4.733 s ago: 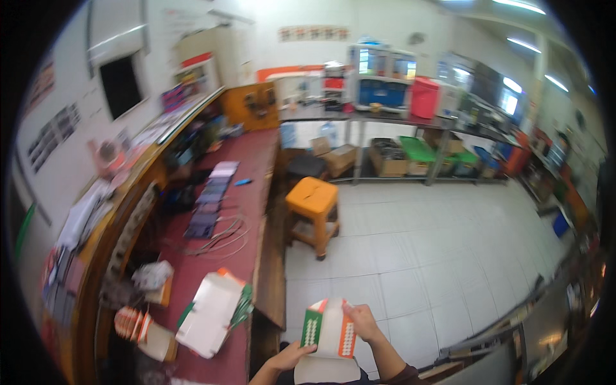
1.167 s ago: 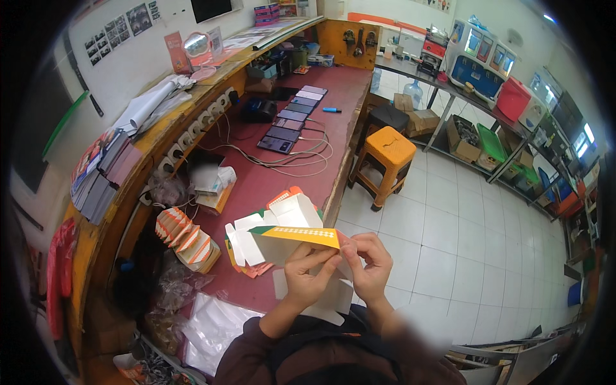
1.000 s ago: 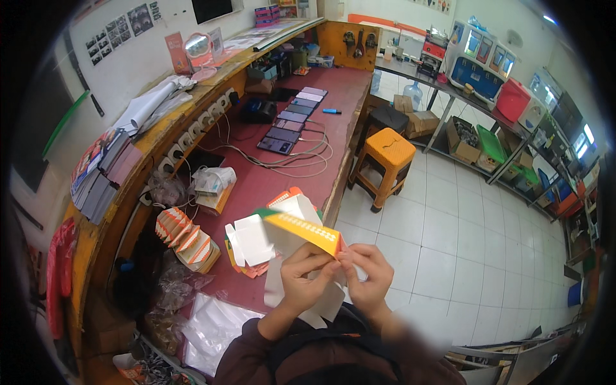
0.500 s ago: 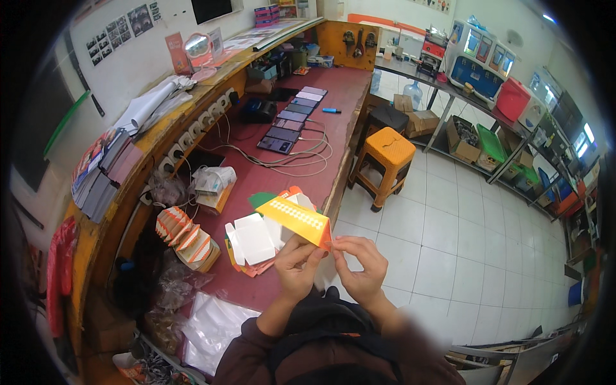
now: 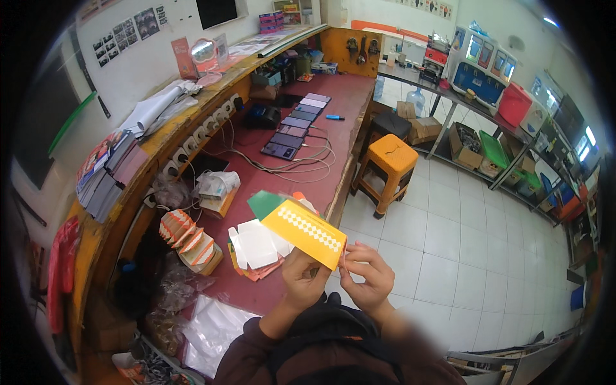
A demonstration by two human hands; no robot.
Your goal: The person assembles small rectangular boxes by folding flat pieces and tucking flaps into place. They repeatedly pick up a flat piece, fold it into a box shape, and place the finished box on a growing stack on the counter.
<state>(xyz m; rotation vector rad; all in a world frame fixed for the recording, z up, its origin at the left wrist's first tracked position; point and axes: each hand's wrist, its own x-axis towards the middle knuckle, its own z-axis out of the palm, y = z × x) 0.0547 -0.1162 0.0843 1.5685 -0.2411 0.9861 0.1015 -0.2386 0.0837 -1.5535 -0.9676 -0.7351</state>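
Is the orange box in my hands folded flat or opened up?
Folded flat: the orange box shows as one thin panel, pinched at its near edge by both hands.

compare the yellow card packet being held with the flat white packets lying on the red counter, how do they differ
The yellow card packet is held in the air by the left hand and right hand; the flat white packets lie on the red counter, untouched. The yellow card packet shows a white checkered strip; the flat white packets look plain. The yellow one is tilted; the white ones lie flat. Both are flat and roughly rectangular.

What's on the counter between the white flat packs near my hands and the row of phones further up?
Head view: between the white flat packs and the phones, only loose charging cables on the red counter.
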